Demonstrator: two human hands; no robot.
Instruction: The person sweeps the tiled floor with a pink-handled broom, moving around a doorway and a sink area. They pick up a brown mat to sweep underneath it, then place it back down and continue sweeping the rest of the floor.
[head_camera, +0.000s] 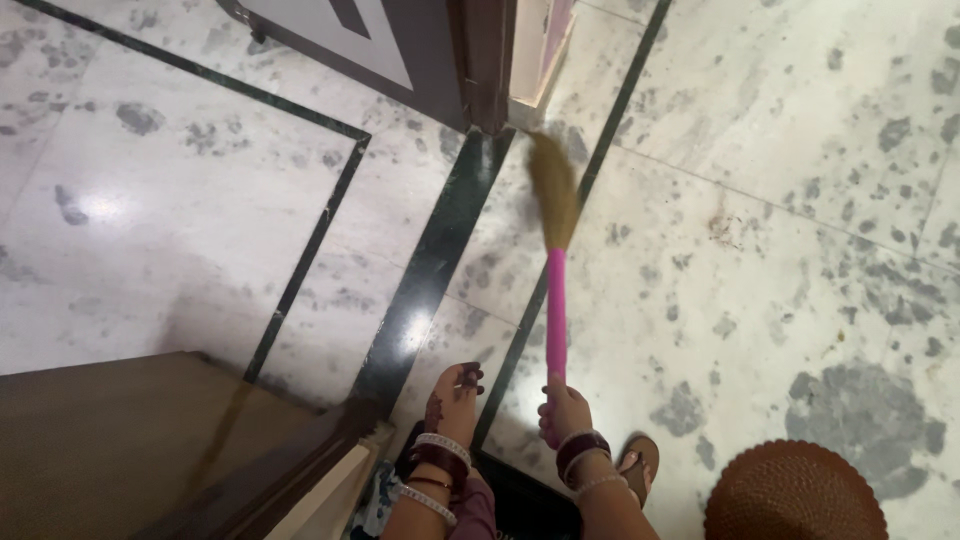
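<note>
- right hand (563, 410) is clenched round the near end of the broom (556, 270), fist low in the view, bangles on the wrist.
- broom runs straight away from that fist: pink handle first, then a tan bristle head, blurred, its tip down on the floor (800, 180) by the foot of the door (430, 60).
- bristles sit across a thin dark inlay line, just right of the wide dark strip (425, 290) that cuts the pale marble.
- left hand (455, 390) is just left of the right one, apart from the handle, nothing in it; fingers look loosely bent, dark pattern on the back of it, bangles stacked on the wrist.
- that hand hangs over the near end of the wide strip.
- a sandal (640, 465) with a foot in it peeks out just right of the right wrist.
- near right corner: a round brown woven thing (795, 495), part cut by the frame, on the floor; cannot tell what it is.
- near left: a brown wooden surface (110, 440) with a darker edge fills the corner, well apart from the broom.
- far centre: dark door and its frame, with a pale edge beside it, right above the bristle tip.
- marble is white with grey blotches, glare spots on the left slab and on the strip.
</note>
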